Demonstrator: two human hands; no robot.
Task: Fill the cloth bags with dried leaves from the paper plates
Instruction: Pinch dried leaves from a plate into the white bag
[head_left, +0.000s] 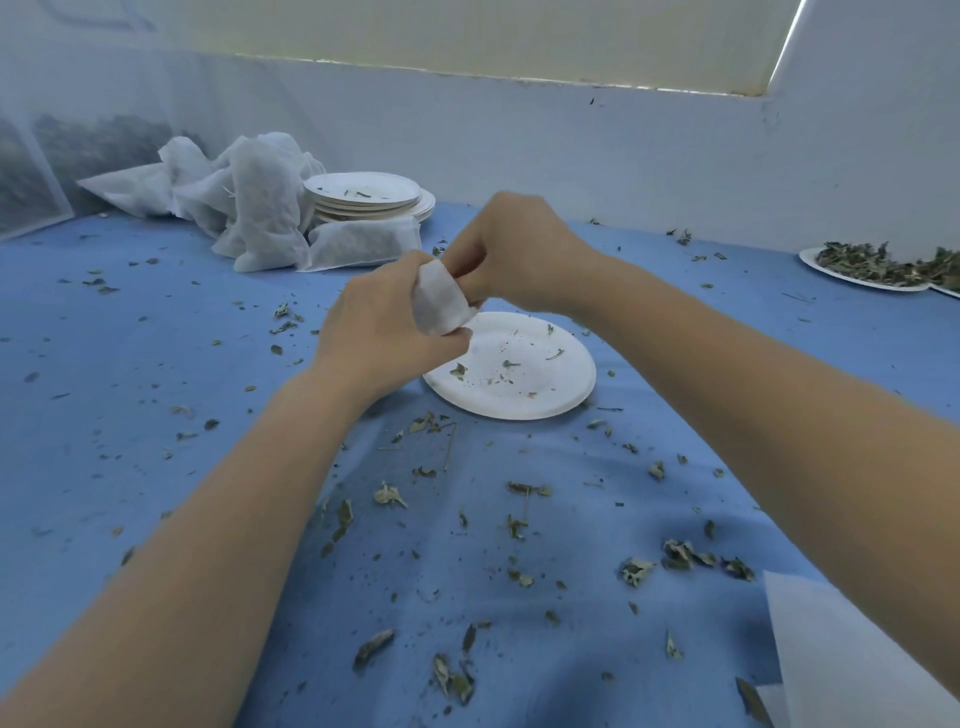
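Note:
A small white cloth bag (435, 304) is held between both hands above the left edge of a white paper plate (535, 395). My left hand (376, 332) grips the bag from the left and below. My right hand (511, 254) has its fingers curled at the bag's top right edge. The plate holds only a few leaf crumbs. Another paper plate (831, 270) heaped with dried leaves (872, 262) sits at the far right.
A stack of used paper plates (374, 200) stands at the back, with a filled cloth bag (358, 244) before it and crumpled white bags (244, 197) to its left. Loose dried leaves litter the blue cloth (156, 364). A white sheet (841, 654) lies at the bottom right.

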